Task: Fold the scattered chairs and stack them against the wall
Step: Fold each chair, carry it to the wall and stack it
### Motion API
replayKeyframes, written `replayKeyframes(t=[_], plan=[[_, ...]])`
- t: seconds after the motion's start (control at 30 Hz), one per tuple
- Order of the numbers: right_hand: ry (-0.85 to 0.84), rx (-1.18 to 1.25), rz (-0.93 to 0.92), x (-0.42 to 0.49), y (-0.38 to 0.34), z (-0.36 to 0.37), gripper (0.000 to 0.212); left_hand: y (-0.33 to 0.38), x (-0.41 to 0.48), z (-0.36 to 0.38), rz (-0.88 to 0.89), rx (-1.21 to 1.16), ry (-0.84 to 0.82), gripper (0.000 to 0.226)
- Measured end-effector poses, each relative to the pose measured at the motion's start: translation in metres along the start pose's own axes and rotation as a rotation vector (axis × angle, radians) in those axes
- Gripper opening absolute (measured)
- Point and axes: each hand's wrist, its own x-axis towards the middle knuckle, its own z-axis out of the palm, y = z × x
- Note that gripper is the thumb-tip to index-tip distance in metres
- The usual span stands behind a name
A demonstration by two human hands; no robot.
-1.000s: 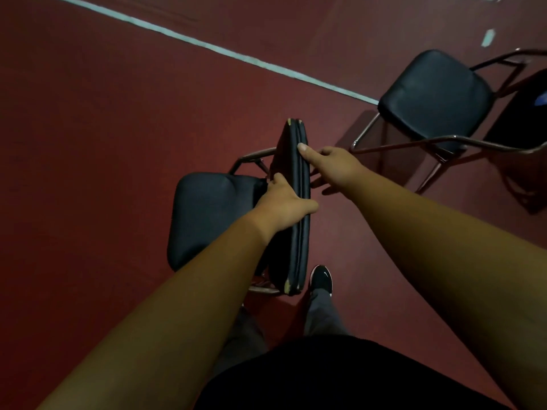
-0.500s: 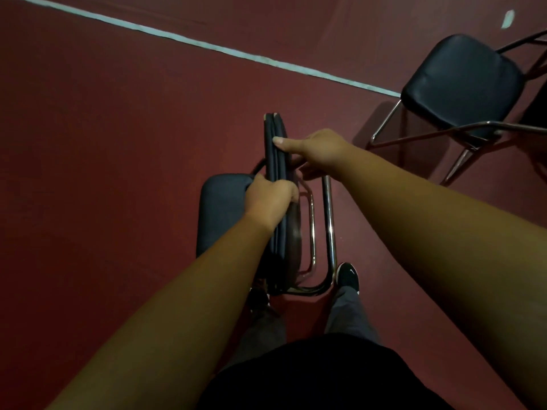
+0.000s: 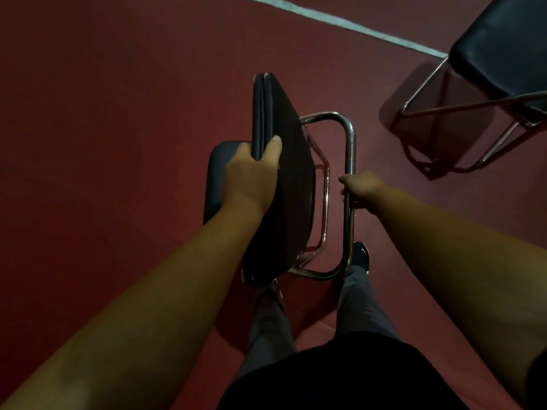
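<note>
You stand over a half-folded chair [image 3: 296, 208] on the red floor [image 3: 118, 113]. Your left hand [image 3: 251, 179] curls over the top edge of its dark padded back [image 3: 287, 128], likely to steady it upright, while your right hand [image 3: 361, 187] grips the chrome frame tube [image 3: 350, 137], likely to swing the legs shut. Two chairs show in all: this one, and one open chair [image 3: 503, 54] standing apart by the floor's pale line [image 3: 340, 22], not yet folded.

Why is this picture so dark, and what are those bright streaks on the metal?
Head view: dim light leaves the chair pad in the left hand murky; the streaks are glare on the chrome frame; the second chair casts a shadow on the red floor.
</note>
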Motion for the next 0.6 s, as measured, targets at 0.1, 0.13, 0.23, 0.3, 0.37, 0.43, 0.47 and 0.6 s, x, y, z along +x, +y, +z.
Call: replayKeyframes(t=[0.1,0.13,0.23,0.3,0.37,0.43,0.47,0.6], plan=[[-0.001,0.046,0.003,-0.005,-0.003,0.015,0.024,0.003,0.000,0.000,-0.004,-0.008,0.008,0.045],[0.021,0.071,0.000,-0.008,-0.004,0.019,0.024,0.003,-0.001,0.000,-0.008,-0.005,0.009,0.046],[0.055,0.098,0.005,-0.015,-0.005,0.023,0.027,0.002,-0.004,-0.001,-0.015,-0.026,0.017,0.049],[0.047,0.098,0.028,-0.018,-0.004,0.024,0.018,0.000,-0.004,-0.002,-0.015,-0.040,0.022,0.053],[0.028,0.079,0.046,-0.021,-0.003,0.024,0.018,-0.003,-0.003,-0.002,-0.023,-0.046,0.022,0.056],[0.009,0.060,0.053,-0.023,-0.004,0.025,0.022,-0.006,-0.002,-0.004,-0.026,-0.006,0.005,0.057],[0.004,0.046,0.056,-0.026,-0.005,0.026,0.023,-0.007,-0.002,-0.005,-0.021,0.028,0.000,0.059],[0.012,-0.016,0.061,-0.050,-0.019,0.031,0.029,-0.016,0.001,-0.014,0.008,0.082,0.006,0.066]])
